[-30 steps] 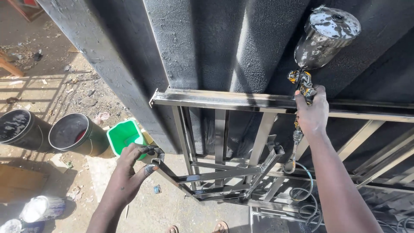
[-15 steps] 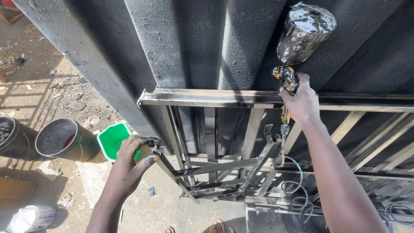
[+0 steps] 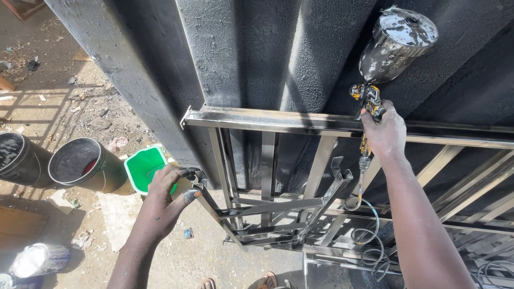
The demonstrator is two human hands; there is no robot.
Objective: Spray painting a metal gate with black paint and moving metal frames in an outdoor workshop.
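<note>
My right hand [image 3: 383,132] grips a paint spray gun [image 3: 369,101] whose metal cup [image 3: 397,44] is spattered with black. It hovers over the top rail of a steel frame [image 3: 278,122] with upright bars, which leans against a black-coated textured metal panel [image 3: 267,53]. My left hand [image 3: 168,192], its fingertips stained dark, holds the end of a lower frame bar [image 3: 206,195] at the frame's left corner. A coiled air hose [image 3: 369,235] hangs down from the gun.
On the dirt ground to the left stand two dark round buckets [image 3: 80,166] [image 3: 16,158] and a green tub [image 3: 145,167]. A silvery can [image 3: 37,259] lies at the bottom left. Sandalled toes [image 3: 267,281] show at the bottom edge. More steel bars [image 3: 460,176] run to the right.
The view has drifted left and down relative to the frame. My right hand stays on the spray gun over the top rail, and my left hand stays on the lower bar end.
</note>
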